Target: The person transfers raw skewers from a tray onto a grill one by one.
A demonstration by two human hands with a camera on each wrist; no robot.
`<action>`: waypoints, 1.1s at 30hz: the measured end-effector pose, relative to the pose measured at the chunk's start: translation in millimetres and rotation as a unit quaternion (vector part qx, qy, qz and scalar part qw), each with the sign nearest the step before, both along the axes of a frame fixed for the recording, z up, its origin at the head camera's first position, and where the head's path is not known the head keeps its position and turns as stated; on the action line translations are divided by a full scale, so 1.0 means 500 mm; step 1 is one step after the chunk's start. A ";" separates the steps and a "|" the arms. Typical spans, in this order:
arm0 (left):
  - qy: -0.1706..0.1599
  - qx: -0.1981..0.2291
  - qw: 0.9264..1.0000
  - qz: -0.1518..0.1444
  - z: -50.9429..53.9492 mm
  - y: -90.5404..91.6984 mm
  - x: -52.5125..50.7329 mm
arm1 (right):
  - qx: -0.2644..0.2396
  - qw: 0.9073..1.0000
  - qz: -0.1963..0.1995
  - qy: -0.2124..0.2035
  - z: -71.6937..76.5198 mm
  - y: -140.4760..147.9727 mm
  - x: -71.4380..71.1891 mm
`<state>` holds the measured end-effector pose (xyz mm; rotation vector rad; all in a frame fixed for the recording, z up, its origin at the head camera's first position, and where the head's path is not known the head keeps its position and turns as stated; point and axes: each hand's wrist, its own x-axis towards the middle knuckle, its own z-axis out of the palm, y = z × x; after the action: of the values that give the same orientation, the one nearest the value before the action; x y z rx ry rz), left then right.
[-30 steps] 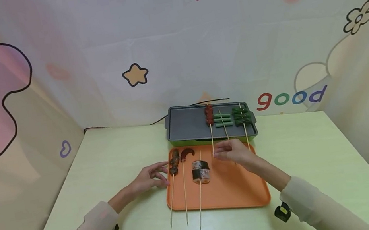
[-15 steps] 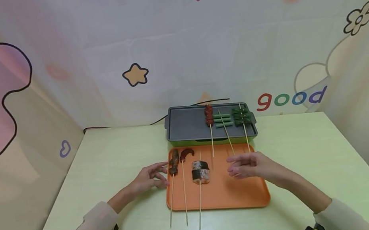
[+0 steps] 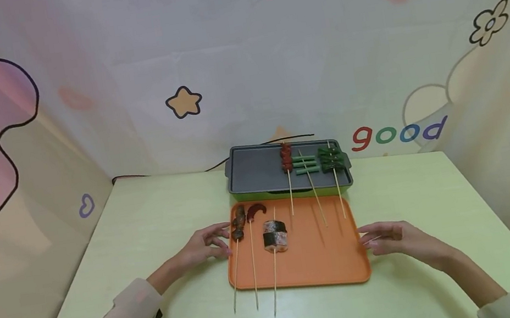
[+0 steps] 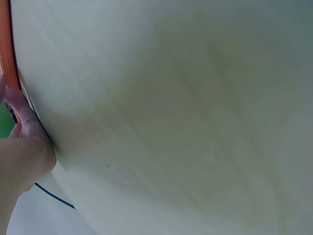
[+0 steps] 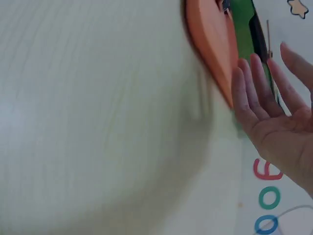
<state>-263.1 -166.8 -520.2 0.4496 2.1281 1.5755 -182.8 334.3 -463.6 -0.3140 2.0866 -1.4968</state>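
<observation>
An orange tray (image 3: 321, 259) lies on the table. My left hand (image 3: 203, 245) rests at its left edge, fingers loosely bent; in the left wrist view this hand (image 4: 27, 127) is against the tray rim (image 4: 7, 44). My right hand (image 3: 405, 241) is beside the right edge, holding nothing; in the right wrist view its fingers (image 5: 259, 81) are spread and relaxed. On the tray's left half lie a dark meat skewer (image 3: 237, 225), a skewer with a curled dark-red piece (image 3: 256, 211) and a skewer with a thick black-and-white banded roll (image 3: 275, 235).
Behind the tray stands a green grill with a grey plate (image 3: 253, 167). On its right half lie a red skewer (image 3: 286, 158), a green-stalk skewer (image 3: 305, 165) and a leafy green skewer (image 3: 332, 159), their sticks reaching over the tray. A black cord (image 3: 216, 165) runs behind.
My right hand has let go of the red skewer's stick and moved right and down to the tray's right edge. My left hand has stayed in place.
</observation>
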 end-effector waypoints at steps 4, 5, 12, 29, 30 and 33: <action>-0.004 -0.002 1.000 0.000 -0.005 0.004 0.000 | -0.005 0.998 -0.056 0.016 -0.030 0.017 -0.007; -0.006 -0.002 1.000 0.000 -0.007 0.006 0.000 | -0.009 0.997 -0.071 0.024 -0.040 0.019 -0.010; -0.019 -0.009 1.000 0.004 -0.016 0.015 0.006 | -0.056 0.988 -0.118 0.078 -0.104 0.028 -0.021; 0.018 -0.079 0.995 0.052 0.046 0.013 0.130 | -0.005 0.995 -0.091 0.050 -0.102 0.001 -0.043; 0.011 -0.074 0.996 0.050 0.049 0.012 0.140 | -0.005 0.994 -0.092 0.051 -0.102 0.001 -0.043; -0.014 -0.065 0.997 0.038 0.055 0.012 0.166 | -0.004 0.994 -0.094 0.054 -0.102 0.002 -0.042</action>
<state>-180.1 -160.6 -492.8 0.3058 2.2345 1.4633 -203.5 335.4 -514.4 -0.2116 2.2482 -1.6292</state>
